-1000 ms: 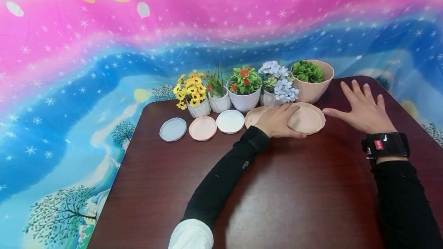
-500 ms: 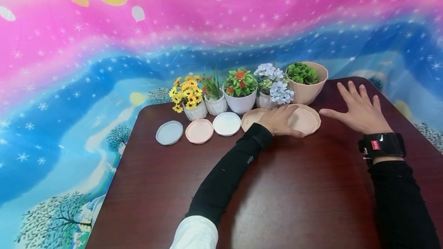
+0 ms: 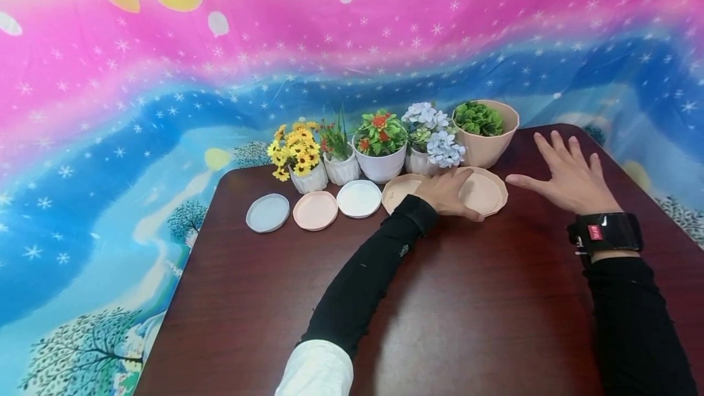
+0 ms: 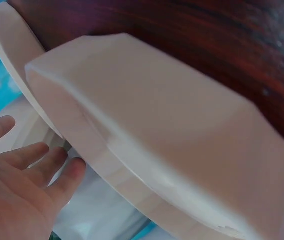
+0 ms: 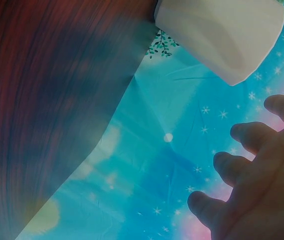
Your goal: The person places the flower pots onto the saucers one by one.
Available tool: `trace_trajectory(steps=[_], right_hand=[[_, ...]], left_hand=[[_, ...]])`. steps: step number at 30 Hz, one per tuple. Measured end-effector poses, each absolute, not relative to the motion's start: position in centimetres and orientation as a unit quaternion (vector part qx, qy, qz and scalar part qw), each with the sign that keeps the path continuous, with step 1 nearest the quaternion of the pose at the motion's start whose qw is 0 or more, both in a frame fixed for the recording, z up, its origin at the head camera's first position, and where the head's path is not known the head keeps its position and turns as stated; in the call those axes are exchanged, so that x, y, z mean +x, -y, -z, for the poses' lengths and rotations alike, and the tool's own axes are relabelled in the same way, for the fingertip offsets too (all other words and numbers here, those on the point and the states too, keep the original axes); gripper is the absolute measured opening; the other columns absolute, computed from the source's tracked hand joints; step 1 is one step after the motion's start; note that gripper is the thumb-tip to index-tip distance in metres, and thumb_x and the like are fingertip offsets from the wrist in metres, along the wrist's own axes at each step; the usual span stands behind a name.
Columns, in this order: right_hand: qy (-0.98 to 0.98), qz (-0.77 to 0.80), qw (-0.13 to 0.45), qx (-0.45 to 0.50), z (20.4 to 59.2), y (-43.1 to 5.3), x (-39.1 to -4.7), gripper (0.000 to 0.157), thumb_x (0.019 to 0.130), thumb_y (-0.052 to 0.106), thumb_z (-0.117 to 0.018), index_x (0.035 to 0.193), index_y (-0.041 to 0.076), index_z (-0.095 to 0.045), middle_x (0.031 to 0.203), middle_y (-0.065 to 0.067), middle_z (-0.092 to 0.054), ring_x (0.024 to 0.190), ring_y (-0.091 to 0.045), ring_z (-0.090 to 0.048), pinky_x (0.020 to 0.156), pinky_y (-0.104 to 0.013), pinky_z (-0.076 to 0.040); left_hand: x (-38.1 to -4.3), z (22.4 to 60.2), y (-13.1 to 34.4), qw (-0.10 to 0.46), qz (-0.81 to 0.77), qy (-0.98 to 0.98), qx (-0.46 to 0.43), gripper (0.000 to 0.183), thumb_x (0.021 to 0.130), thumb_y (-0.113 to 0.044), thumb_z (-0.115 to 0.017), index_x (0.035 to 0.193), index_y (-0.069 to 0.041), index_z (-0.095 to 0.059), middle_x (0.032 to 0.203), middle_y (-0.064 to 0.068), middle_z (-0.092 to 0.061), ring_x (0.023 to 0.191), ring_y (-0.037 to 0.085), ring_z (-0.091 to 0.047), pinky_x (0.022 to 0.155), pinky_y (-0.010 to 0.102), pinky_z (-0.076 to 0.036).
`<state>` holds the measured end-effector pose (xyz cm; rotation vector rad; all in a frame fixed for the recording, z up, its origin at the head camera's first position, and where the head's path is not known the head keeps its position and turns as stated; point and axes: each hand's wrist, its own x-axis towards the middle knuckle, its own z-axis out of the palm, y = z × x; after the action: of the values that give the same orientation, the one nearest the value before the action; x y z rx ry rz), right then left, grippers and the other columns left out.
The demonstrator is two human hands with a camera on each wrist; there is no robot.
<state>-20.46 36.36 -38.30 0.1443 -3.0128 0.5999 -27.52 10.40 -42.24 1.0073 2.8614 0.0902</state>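
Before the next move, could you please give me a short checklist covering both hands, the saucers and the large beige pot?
1. Right grip free: ok, fingers spread, holding nothing.
2. Left grip clear of the saucers: cannot tell; it overlaps both beige ones in the head view, but contact is unclear.
3. Rightmost beige faceted saucer fully visible from the head: not ok, the left grip hides part of it.
4. Pale grey round saucer, pale pink round saucer and white round saucer uncovered: ok.
5. Large beige faceted pot with green foliage upright: ok, standing behind the saucers.
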Motion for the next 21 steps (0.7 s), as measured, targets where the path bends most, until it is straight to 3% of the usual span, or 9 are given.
trace_trajectory(steps=[7,21], right_hand=[[0.979,-0.198,0.033,0.044,38.18,-36.40,-20.32,0.108,0.100,0.071,-0.056,0.173,0.018,0.003,0.175,-0.023,0.011,0.157,-0.053,0.017,0.116,-0.079,0.014],[0.978,-0.203,0.030,0.042,38.15,-36.53,-20.32,0.107,0.100,0.070,-0.057,0.173,0.019,0.004,0.175,-0.021,0.013,0.158,-0.051,0.018,0.117,-0.079,0.012]], left_hand=[[-27.83,42.71,-10.86,0.050,-0.017,-0.945,0.322,0.120,0.073,-0.091,-0.070,0.170,-0.036,-0.026,0.169,-0.007,-0.036,0.148,0.016,-0.041,0.123,0.035,-0.026],[-28.23,42.86,-11.12,0.086,-0.056,-0.945,0.311,0.124,0.069,-0.086,-0.077,0.171,-0.040,-0.023,0.172,-0.009,-0.029,0.152,0.019,-0.034,0.125,0.035,-0.025]])
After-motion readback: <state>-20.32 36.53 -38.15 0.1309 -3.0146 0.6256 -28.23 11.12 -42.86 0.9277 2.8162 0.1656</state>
